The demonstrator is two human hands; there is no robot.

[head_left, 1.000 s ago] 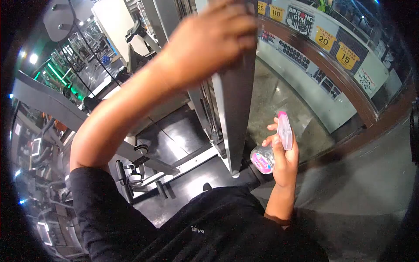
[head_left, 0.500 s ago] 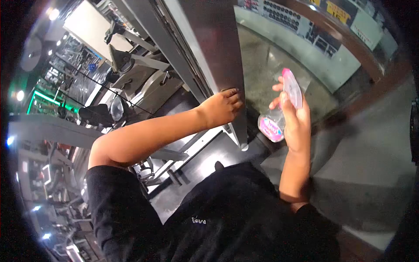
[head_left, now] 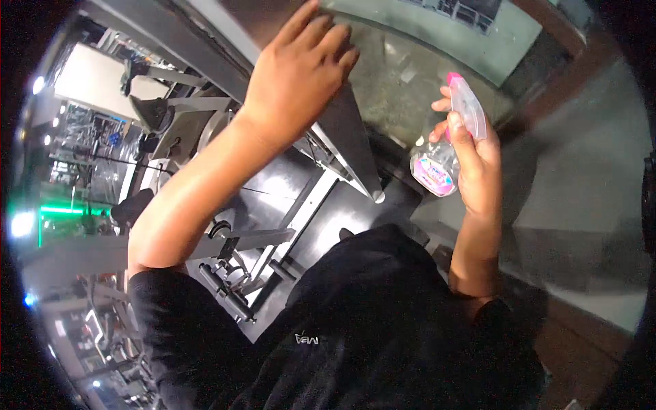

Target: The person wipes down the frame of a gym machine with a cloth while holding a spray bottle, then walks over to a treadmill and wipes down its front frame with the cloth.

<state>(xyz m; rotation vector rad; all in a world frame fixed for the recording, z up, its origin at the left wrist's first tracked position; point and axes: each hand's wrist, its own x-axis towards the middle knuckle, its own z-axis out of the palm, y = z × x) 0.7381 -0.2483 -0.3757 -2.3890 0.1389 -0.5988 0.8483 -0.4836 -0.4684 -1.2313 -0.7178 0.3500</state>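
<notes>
My right hand [head_left: 478, 167] is wrapped round a clear spray bottle [head_left: 434, 174] with a pink and white label. The bottle's translucent trigger head has a pink nozzle [head_left: 454, 78] pointing up. My left hand [head_left: 301, 78] is raised against a dark, flat upright panel [head_left: 352, 137], back of the hand towards me. Its index finger is stretched out and the others are slightly bent and apart. The palm is hidden, so whether it touches the panel or covers anything cannot be made out.
Gym equipment with a grey metal frame [head_left: 263, 239] stands low on the left, near my body. More machines and lights fill the far left. A pale wall [head_left: 506, 48] and a brown beam [head_left: 540, 109] lie to the upper right.
My left hand has moved up and to the left along the panel, and its fingers have straightened from a curled pose. My right hand has risen slightly with the spray bottle.
</notes>
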